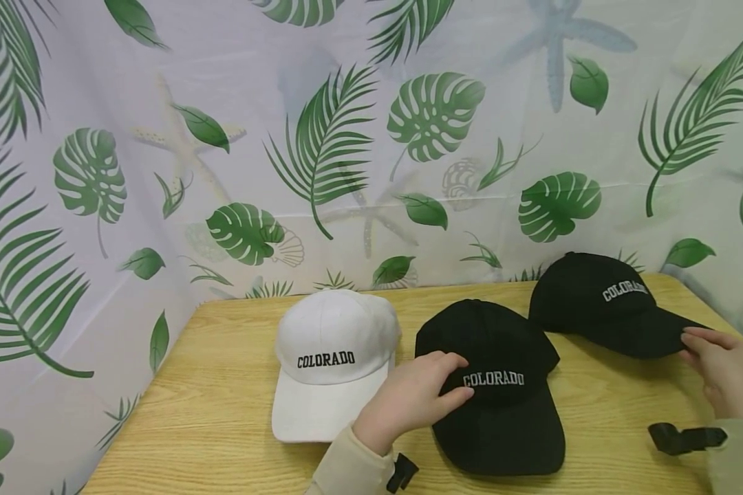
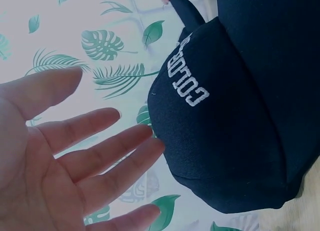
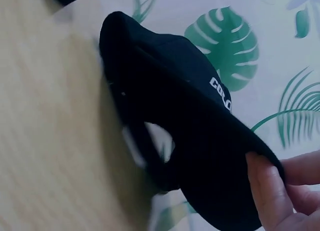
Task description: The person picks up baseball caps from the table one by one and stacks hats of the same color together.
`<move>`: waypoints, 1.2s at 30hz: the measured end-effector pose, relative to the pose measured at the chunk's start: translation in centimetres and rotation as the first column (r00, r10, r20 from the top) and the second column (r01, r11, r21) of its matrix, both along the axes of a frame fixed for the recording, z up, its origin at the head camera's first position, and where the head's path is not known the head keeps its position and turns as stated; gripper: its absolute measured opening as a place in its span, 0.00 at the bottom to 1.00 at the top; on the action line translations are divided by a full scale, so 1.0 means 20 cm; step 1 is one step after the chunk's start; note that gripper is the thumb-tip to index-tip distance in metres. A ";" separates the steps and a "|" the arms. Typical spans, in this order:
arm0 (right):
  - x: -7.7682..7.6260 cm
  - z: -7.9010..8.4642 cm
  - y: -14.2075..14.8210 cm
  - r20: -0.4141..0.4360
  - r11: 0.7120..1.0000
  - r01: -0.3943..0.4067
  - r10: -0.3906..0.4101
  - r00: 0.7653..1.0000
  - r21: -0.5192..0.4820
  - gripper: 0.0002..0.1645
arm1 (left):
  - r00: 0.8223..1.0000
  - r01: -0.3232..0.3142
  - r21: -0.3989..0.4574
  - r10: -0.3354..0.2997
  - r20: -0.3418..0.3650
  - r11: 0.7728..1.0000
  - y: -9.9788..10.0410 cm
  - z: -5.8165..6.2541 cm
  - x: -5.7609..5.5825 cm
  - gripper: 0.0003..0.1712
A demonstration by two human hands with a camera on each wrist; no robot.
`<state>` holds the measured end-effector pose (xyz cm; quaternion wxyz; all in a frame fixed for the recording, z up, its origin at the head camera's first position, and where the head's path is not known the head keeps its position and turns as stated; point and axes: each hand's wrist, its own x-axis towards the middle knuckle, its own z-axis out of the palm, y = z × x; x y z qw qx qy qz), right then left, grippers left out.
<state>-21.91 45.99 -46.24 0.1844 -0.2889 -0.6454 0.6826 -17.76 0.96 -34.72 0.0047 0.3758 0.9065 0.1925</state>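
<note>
At the right of the head view, my right hand (image 1: pixel 733 368) pinches the brim of a black cap (image 1: pixel 585 295) lettered COLORADO. The right wrist view shows the thumb and fingers (image 3: pixel 270 191) on that brim, with the cap's hollow underside partly visible. A second black cap (image 1: pixel 498 426), brim toward me, lies in the middle of the table. My left hand (image 1: pixel 417 395) hovers at its left side in the head view. In the left wrist view that hand (image 2: pixel 95 161) has its fingers spread and holds nothing, close to the crown; whether the fingertips touch it I cannot tell.
Left of the black caps sits a white cap (image 1: pixel 334 337) with black COLORADO lettering. All three are on a wooden table (image 1: pixel 210 385). Behind and beside the table hangs a white cloth (image 1: pixel 347 172) printed with green leaves. Dark straps (image 1: pixel 687 438) show near both wrists.
</note>
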 end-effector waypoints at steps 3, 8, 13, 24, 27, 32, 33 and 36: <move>-0.07 -0.10 0.11 -0.166 0.998 0.011 -0.020 0.986 -0.058 0.06 | 1.000 0.003 0.007 -0.003 0.003 1.000 0.00 0.00 0.00 0.20; -0.16 -0.19 0.25 -0.431 0.989 -0.067 0.003 0.902 -0.134 0.15 | 1.000 0.008 0.022 -0.008 -0.005 1.000 0.00 0.00 0.00 0.20; -0.19 -0.18 0.25 -0.563 0.984 -0.103 0.004 0.826 -0.144 0.20 | 1.000 0.002 0.076 -0.002 0.000 0.997 0.01 0.00 0.00 0.17; 0.26 0.56 -0.76 -0.692 0.933 -0.223 -0.039 0.720 -0.284 0.08 | 0.943 -0.087 0.508 -0.093 0.319 0.857 0.04 -0.03 -0.02 0.14; 0.28 0.55 -0.87 -0.763 0.923 -0.304 0.019 0.646 -0.234 0.09 | 0.827 -0.177 0.635 -0.236 0.510 0.752 0.05 -0.03 -0.03 0.17; 0.25 0.41 -0.90 -0.794 0.891 -0.413 0.109 0.598 -0.188 0.13 | 0.643 -0.332 0.736 -0.429 0.635 0.590 0.08 -0.05 -0.02 0.22; 0.23 0.36 -0.90 -0.792 0.893 -0.420 0.134 0.596 -0.164 0.14 | 0.624 -0.356 0.752 -0.458 0.634 0.555 0.09 -0.05 -0.02 0.22; 0.15 0.17 -0.85 -0.765 0.905 -0.416 0.210 0.609 -0.083 0.17 | 0.588 -0.440 0.791 -0.529 0.612 0.426 0.10 -0.05 -0.01 0.20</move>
